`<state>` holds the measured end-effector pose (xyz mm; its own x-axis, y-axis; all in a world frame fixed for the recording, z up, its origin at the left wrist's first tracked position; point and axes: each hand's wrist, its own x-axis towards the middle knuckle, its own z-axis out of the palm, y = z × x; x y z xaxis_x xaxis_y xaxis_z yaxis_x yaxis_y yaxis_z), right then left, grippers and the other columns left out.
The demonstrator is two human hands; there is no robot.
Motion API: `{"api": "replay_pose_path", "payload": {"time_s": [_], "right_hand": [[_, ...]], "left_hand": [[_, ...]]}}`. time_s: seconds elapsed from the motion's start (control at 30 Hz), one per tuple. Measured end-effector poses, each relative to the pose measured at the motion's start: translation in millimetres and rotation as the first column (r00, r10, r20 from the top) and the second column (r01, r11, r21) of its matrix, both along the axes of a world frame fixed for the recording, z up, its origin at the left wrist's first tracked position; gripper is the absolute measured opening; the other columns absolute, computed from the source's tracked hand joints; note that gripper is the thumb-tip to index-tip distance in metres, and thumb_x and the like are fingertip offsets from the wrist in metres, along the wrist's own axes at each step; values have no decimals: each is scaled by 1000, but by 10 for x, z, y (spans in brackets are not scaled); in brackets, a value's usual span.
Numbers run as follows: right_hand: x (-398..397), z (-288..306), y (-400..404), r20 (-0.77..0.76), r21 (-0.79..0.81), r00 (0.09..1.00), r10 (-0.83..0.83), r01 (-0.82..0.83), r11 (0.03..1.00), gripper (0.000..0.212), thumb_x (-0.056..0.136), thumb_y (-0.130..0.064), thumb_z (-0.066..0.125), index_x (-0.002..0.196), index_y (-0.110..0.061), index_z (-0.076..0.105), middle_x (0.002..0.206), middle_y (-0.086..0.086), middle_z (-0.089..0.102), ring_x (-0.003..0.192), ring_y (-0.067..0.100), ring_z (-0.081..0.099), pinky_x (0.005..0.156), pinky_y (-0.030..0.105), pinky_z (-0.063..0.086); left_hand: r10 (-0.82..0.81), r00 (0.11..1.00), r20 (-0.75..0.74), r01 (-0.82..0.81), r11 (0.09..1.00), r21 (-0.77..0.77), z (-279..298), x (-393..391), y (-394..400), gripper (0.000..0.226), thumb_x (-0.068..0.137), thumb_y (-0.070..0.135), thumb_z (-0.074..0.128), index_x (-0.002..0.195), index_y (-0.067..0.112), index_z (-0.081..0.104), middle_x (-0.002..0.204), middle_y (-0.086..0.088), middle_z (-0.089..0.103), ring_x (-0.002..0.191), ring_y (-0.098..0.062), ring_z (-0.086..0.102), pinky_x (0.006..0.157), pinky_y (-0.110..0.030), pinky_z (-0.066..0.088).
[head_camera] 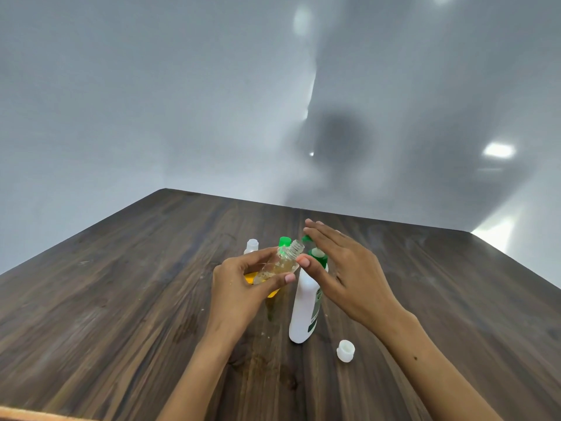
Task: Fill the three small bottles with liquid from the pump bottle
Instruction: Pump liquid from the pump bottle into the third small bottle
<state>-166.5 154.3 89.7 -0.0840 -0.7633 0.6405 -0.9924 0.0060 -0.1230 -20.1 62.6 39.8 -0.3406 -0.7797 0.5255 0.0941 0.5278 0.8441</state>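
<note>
Dark wood-grain worktop (121,284) runs back to a pale grey wall, and we take the white pump bottle (305,311) standing upright near the middle as our landmark. Our left hand (243,287) grips a small clear bottle (277,264), fingers and thumb curled round it, tilted with its uncapped threaded neck up beside the pump head (317,253); some amber liquid sits inside. Our right hand (343,268) is spread flat with straight fingers over the pump head, holding nothing; whether it presses yet we cannot tell.

We judge the step to be pumping into this bottle. Next we need the neck directly under the green spout, then a steady downward press.

Behind the pump bottle to the left stand a small white bottle (252,246) and a green-capped one (284,241); something yellow (252,278) shows under our left hand. A white cap (345,350) lies just in front and right of the pump bottle. The worktop's edges lie well away, leaving bare wood on both sides.
</note>
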Motion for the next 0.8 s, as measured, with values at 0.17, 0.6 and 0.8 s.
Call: {"api": "replay_pose_path", "payload": {"time_s": [0.17, 0.6, 0.8], "right_hand": [[33, -62, -25, 7, 14, 1000, -3, 3, 1000, 87, 82, -78, 10, 133, -22, 53, 140, -8, 48, 131, 9, 41, 103, 28, 32], [6, -52, -39, 8, 4, 1000, 30, -30, 1000, 82, 85, -75, 15, 130, -21, 57, 136, -8, 52, 128, 8, 44, 101, 29, 38], [-31, 13, -17, 4, 17, 999, 37, -37, 999, 83, 84, -75, 13, 133, -22, 53, 141, -10, 46, 132, 5, 38, 105, 28, 34]], "left_hand": [[5, 1000, -9, -5, 1000, 6, -28, -4, -19, 43, 62, 30, 88, 98, 43, 70, 86, 30, 69, 90, 9, 66, 83, -18, 54], [-14, 1000, -6, 14, 999, -41, 8, 15, -24, 44, 64, 24, 87, 88, 53, 64, 73, 42, 62, 85, 16, 63, 73, -3, 49], [-24, 1000, -5, 23, 999, -39, 1, -1, -13, 44, 64, 23, 88, 85, 53, 64, 74, 42, 63, 85, 16, 63, 74, -7, 51]]}}
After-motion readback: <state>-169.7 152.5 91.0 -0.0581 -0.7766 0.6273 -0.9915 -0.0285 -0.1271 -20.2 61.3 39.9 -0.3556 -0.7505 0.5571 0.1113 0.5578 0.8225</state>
